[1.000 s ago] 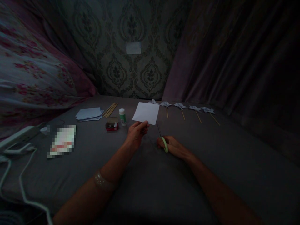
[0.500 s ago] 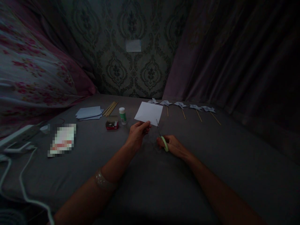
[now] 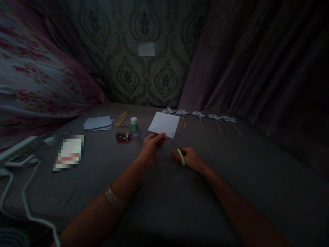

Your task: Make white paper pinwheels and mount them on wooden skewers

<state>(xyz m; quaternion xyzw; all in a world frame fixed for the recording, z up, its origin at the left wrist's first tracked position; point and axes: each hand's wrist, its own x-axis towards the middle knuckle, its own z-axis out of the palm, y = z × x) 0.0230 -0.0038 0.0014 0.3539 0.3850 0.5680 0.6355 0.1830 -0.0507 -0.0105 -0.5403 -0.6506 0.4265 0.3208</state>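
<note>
A white sheet of paper point(image 3: 163, 122) is pinched at its near edge by my left hand point(image 3: 152, 145), thumb on top. My right hand point(image 3: 189, 158) is closed round the pale green handle of a pair of scissors point(image 3: 181, 156). The blades point away from me and overlap the paper's near right part. I cannot tell whether they are cutting into it. Just left of the paper stand a glue stick point(image 3: 134, 127) with a white cap and a small red open box point(image 3: 123, 135) with small metal pieces inside.
Several paper pinwheels point(image 3: 197, 115) on sticks lie in a row at the back right. A stack of white paper point(image 3: 98, 123) and a bundle of wooden sticks point(image 3: 121, 119) are at the back left. A power strip point(image 3: 24, 147) with white cables lies at the left edge.
The scissors' blades have shifted slightly up and left over the paper. Both hands stay almost in place, still holding the paper and the scissors.
</note>
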